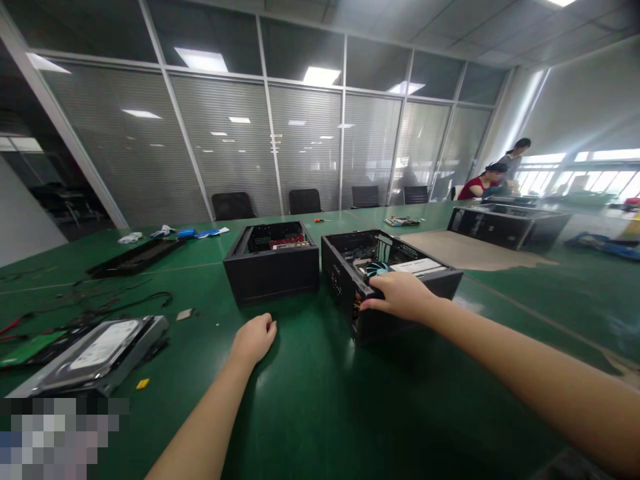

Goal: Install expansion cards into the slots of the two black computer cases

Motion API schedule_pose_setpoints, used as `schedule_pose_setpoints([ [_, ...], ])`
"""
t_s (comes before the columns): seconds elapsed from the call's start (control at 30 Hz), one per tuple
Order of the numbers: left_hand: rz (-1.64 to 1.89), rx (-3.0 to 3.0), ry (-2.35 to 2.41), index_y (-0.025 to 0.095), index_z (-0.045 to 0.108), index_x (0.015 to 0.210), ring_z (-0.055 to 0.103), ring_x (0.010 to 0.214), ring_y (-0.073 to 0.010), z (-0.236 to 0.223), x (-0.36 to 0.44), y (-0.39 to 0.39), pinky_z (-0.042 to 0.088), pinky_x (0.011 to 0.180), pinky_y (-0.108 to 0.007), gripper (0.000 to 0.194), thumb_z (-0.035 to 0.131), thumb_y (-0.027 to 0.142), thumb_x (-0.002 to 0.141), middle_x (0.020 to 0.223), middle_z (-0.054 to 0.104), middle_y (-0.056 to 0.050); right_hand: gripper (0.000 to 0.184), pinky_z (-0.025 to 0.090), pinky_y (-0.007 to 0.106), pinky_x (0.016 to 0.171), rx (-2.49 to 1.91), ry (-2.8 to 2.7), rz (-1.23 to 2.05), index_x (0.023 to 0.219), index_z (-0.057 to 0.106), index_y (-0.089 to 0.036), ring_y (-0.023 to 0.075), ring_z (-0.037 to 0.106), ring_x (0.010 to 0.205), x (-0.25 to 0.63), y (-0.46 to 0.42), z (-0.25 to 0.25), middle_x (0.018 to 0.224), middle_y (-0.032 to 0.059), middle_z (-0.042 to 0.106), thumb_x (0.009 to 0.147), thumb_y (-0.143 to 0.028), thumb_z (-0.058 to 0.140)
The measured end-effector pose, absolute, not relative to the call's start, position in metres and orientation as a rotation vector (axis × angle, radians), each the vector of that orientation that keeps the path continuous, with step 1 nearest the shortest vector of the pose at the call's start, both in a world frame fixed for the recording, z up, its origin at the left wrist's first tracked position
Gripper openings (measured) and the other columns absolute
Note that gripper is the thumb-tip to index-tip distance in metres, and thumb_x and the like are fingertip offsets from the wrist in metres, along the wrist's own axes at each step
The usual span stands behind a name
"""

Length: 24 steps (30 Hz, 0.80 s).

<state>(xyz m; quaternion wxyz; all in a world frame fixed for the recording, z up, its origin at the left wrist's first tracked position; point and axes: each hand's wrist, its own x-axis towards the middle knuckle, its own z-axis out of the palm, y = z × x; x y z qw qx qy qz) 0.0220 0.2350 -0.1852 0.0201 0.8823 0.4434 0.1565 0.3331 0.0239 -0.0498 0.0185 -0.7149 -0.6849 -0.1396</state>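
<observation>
your right hand [400,297] lies with curled fingers over the near top corner of the open computer case [395,283], whose long side runs away from you to the right. your left hand [255,339] rests loosely closed on the green table [320,400], holding nothing, just before the second case [271,263], which stands to the left of the first one.

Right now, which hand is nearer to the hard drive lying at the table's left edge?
Left. The left hand rests closed on the green table, right of the hard drive; the right hand grips the open computer case farther right.
</observation>
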Motion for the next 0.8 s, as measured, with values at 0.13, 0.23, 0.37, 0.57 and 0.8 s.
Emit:
schedule_pose_setpoints([
  [0.13, 0.501, 2.739, 1.374, 0.021, 0.052, 0.075, 0.059, 0.072, -0.0189, -0.184, 0.022, 0.233, 0.033, 0.062, -0.029, 0.028, 0.039, 0.039, 0.092, 0.079, 0.065, -0.005, 0.066, 0.035, 0.031, 0.060, -2.178, -2.157, -0.362, 0.086, 0.061, -0.020, 0.0234, 0.060, 0.076, 0.313, -0.021, -0.047, 0.083, 0.0076, 0.066, 0.080, -0.080, 0.035],
  [0.23, 0.514, 2.742, 1.359, 0.021, 0.052, 0.075, 0.059, 0.071, -0.0185, -0.183, 0.022, 0.232, 0.033, 0.062, -0.028, 0.027, 0.040, 0.038, 0.091, 0.080, 0.065, -0.005, 0.065, 0.034, 0.032, 0.060, -2.124, -2.175, -0.346, 0.082, 0.060, -0.019, 0.0220, 0.057, 0.072, 0.298, -0.059, -0.048, 0.079, 0.0074, 0.063, 0.078, -0.081, 0.039],
  [0.37, 0.539, 2.738, 1.348, 0.021, 0.053, 0.075, 0.060, 0.074, -0.0198, -0.184, 0.022, 0.234, 0.034, 0.063, -0.029, 0.028, 0.038, 0.039, 0.091, 0.081, 0.065, -0.006, 0.058, 0.033, 0.032, 0.059, -1.982, -2.208, -0.380, 0.076, 0.057, -0.021, 0.0196, 0.054, 0.067, 0.275, -0.106, -0.056, 0.073, 0.0049, 0.059, 0.077, -0.078, 0.046],
  [0.57, 0.580, 2.711, 1.324, 0.021, 0.052, 0.073, 0.058, 0.073, -0.0200, -0.187, 0.024, 0.236, 0.032, 0.064, -0.029, 0.029, 0.040, 0.040, 0.090, 0.078, 0.063, -0.005, 0.059, 0.031, 0.032, 0.053, -1.712, -2.192, -0.544, 0.065, 0.050, -0.022, 0.0173, 0.049, 0.056, 0.238, -0.142, -0.065, 0.062, 0.0029, 0.055, 0.074, -0.080, 0.048],
  [0.8, 0.772, 2.583, 1.405, 0.021, 0.052, 0.071, 0.053, 0.066, -0.0170, -0.179, 0.017, 0.232, 0.032, 0.061, -0.027, 0.034, 0.038, 0.044, 0.091, 0.070, 0.059, -0.002, 0.032, 0.029, 0.032, 0.047, -1.543, -2.177, -0.754, 0.059, 0.046, -0.022, 0.0155, 0.047, 0.047, 0.196, -0.141, -0.075, 0.051, 0.0000, 0.051, 0.087, -0.035, 0.056],
])
